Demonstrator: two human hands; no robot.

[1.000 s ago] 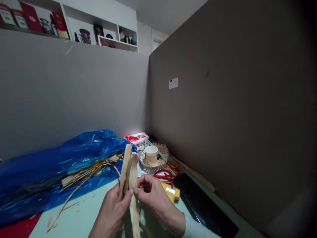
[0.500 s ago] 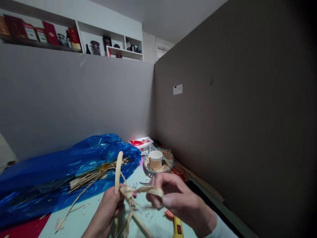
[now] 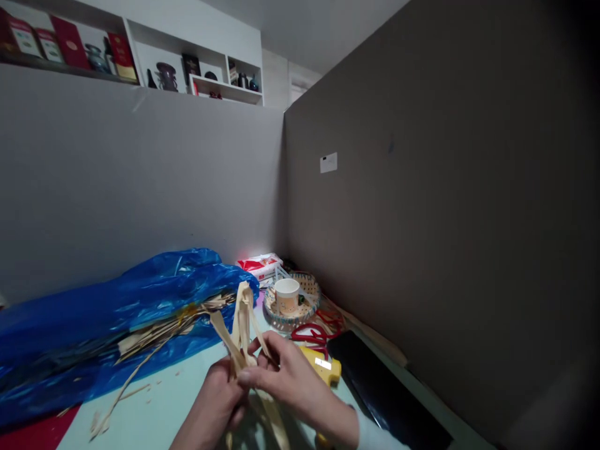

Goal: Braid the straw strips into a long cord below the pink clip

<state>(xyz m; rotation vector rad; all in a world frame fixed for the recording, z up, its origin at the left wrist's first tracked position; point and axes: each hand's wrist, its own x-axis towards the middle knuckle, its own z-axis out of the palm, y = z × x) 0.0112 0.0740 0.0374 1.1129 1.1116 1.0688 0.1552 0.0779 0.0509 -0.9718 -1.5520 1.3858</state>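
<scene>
Pale dried leaf strips (image 3: 241,319), straw-coloured and folded, rise from between my two hands. My left hand (image 3: 218,390) is closed around their lower part. My right hand (image 3: 288,375) pinches the same strips from the right, its thumb against the fold and its fingers partly hidden behind. The two hands touch or nearly touch at the strips. Longer strip ends (image 3: 272,415) hang below the hands toward the table. Just beyond my right hand lie a yellow tool (image 3: 330,370), partly covered, and red-handled scissors (image 3: 312,334).
A blue plastic bag (image 3: 164,275) with a bundle of dried strips (image 3: 150,337) spreads across the left. A woven basket (image 3: 270,315) holds a paper cup (image 3: 287,299). Behind it lies a red-and-white packet (image 3: 260,265). A black flat object (image 3: 384,390) lies along the right partition (image 3: 422,219).
My right hand has moved left, in against my left hand. The strip it held out sideways now stands folded upright. The view has shifted, showing more of the scissors, yellow tool and black object.
</scene>
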